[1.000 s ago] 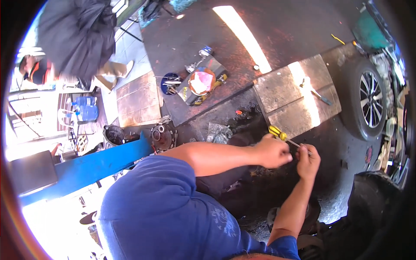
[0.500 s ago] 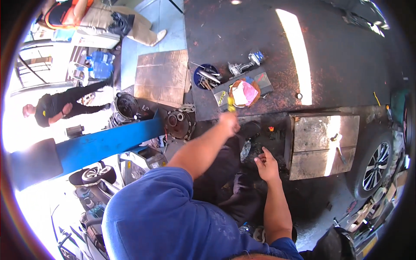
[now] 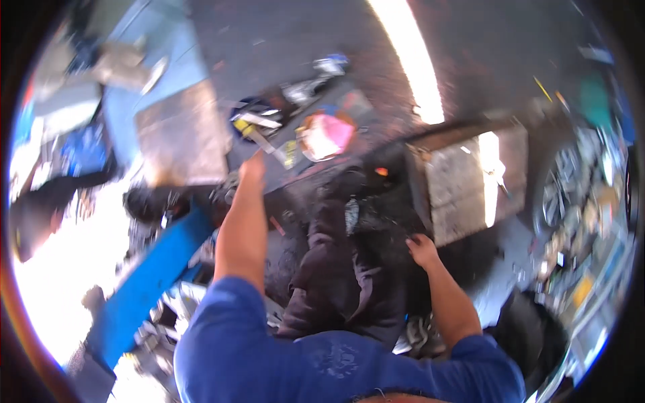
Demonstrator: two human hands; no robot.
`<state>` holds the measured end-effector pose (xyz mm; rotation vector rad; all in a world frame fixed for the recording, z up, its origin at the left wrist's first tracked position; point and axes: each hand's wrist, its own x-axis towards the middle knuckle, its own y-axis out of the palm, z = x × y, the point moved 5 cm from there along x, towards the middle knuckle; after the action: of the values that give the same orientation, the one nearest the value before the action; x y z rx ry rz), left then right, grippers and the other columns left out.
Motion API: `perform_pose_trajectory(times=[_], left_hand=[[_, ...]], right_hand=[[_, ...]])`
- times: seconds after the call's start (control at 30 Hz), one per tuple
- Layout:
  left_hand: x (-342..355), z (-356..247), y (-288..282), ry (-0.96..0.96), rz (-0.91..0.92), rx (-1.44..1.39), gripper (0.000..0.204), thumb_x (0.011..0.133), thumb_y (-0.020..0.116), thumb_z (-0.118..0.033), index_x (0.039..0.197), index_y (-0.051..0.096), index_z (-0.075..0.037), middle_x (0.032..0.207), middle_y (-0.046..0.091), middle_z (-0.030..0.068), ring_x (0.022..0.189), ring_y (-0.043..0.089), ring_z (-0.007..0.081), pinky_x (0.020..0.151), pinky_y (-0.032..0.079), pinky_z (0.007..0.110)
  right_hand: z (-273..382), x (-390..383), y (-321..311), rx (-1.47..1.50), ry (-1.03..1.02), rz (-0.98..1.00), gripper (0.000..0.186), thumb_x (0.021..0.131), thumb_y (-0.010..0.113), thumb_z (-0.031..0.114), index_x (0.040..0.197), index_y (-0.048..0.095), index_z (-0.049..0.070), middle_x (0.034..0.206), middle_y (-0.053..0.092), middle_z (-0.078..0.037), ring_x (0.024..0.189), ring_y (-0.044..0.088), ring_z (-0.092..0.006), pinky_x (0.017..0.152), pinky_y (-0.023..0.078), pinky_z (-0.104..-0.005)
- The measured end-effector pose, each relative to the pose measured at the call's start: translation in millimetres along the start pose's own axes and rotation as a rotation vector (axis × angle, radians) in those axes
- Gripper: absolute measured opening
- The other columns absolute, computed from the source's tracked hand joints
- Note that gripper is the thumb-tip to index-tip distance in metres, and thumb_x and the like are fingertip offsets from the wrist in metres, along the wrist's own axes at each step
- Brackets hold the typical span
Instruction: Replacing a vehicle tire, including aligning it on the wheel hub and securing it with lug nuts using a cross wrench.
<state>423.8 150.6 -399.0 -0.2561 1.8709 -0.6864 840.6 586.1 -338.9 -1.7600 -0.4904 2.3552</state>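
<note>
My left hand (image 3: pixel 253 169) is stretched out at the near edge of a dark board (image 3: pixel 295 178), just below a dark blue bowl (image 3: pixel 236 107) of metal tools. Motion smears its fingers, so I cannot tell whether they hold anything. A blurred yellow piece (image 3: pixel 246 127) shows at the bowl, beyond the hand. A pink and white bundle (image 3: pixel 329 134) in a brown round holder lies to the right on a dark flat case (image 3: pixel 359 107). Lower right, my right hand (image 3: pixel 423 250) hangs loosely open beside a wooden box (image 3: pixel 457 191), with no object visible in it.
A blue beam (image 3: pixel 154 285) slants across the left. A brown cardboard sheet (image 3: pixel 181 134) lies at far left, with a silver metal part (image 3: pixel 306 87) beyond the case. A wheel (image 3: pixel 563 188) stands at right. Another person (image 3: pixel 40 208) is blurred at the left rim.
The view has swung, blurring the scene. My left hand has moved from beside the pink bundle leftward to the bowl; the yellow item it held is no longer clearly in it. My right hand has drawn in.
</note>
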Motion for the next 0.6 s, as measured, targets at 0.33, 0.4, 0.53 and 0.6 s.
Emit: perform_pose_trajectory(times=[0.33,0.4,0.53,0.6], left_hand=[[-169,69,119,-0.110,0.427,0.163,0.031,0.091,0.059,-0.037,0.110,0.055,-0.013,0.086,0.055,0.0003,0.072,0.055,0.0156,0.052,0.035,0.030],[-201,64,160,-0.018,0.580,0.274,0.044,0.092,0.057,-0.039,0.126,0.053,-0.012,0.106,0.057,0.0053,0.090,0.056,0.0207,0.076,0.041,0.041],[-259,70,262,0.082,0.739,0.324,0.054,0.090,0.061,-0.041,0.132,0.049,-0.009,0.109,0.058,0.0060,0.093,0.057,0.0197,0.078,0.043,0.039],[-276,65,318,0.195,0.737,0.285,0.057,0.090,0.063,-0.040,0.133,0.048,-0.005,0.111,0.060,0.0083,0.091,0.058,0.0201,0.078,0.045,0.037]], right_hand=[[-50,-13,-30,0.139,0.121,-0.132,0.039,0.087,0.067,0.031,0.109,0.064,-0.002,0.092,0.069,-0.015,0.084,0.067,-0.0231,0.077,0.051,-0.0361],[-75,-5,-41,-0.007,0.149,-0.098,0.050,0.087,0.068,0.035,0.121,0.060,-0.002,0.110,0.066,-0.018,0.103,0.063,-0.0283,0.087,0.049,-0.0392],[-152,13,-54,0.560,0.734,-0.194,0.065,0.086,0.068,0.041,0.131,0.051,-0.003,0.137,0.050,-0.022,0.126,0.049,-0.0377,0.097,0.043,-0.0497],[-178,25,-68,0.699,0.842,-0.348,0.075,0.085,0.069,0.046,0.135,0.046,-0.004,0.140,0.047,-0.023,0.128,0.047,-0.0378,0.098,0.042,-0.0494]])
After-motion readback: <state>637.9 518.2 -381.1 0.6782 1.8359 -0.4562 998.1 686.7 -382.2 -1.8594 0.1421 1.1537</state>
